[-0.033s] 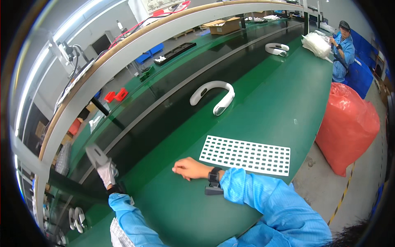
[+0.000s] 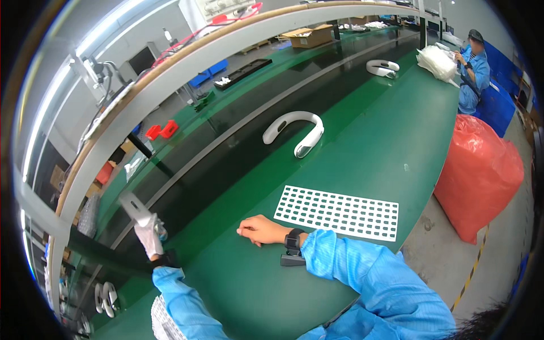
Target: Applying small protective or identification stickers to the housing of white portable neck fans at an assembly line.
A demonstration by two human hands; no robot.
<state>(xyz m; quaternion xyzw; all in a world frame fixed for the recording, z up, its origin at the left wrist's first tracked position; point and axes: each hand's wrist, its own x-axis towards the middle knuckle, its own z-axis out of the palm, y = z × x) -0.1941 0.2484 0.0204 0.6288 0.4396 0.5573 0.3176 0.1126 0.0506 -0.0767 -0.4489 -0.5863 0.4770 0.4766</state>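
Note:
My left hand [image 2: 148,238], in a white glove, is closed around a white U-shaped neckband device [image 2: 136,208] over the dark belt at the left. Part of the device is hidden by the fingers. Bare and loosely curled, my right hand [image 2: 263,230] rests on the green table with nothing visible in it. Beside its wrist lies a white perforated sheet [image 2: 338,212] with rows of dark openings. Farther off, a second white neckband [image 2: 313,131] lies partly on the dark belt, and another neckband [image 2: 383,68] sits toward the far end.
A large red bag [image 2: 479,175] stands on the floor at the right. A co-worker [image 2: 476,71] stands at the far right by a white plastic bundle [image 2: 437,62]. A shelf rail [image 2: 170,76] arches over the left side. More white devices [image 2: 106,299] lie at lower left.
My left hand has shifted slightly to the right with the neckband, which now looks sharper. My right hand stays in place.

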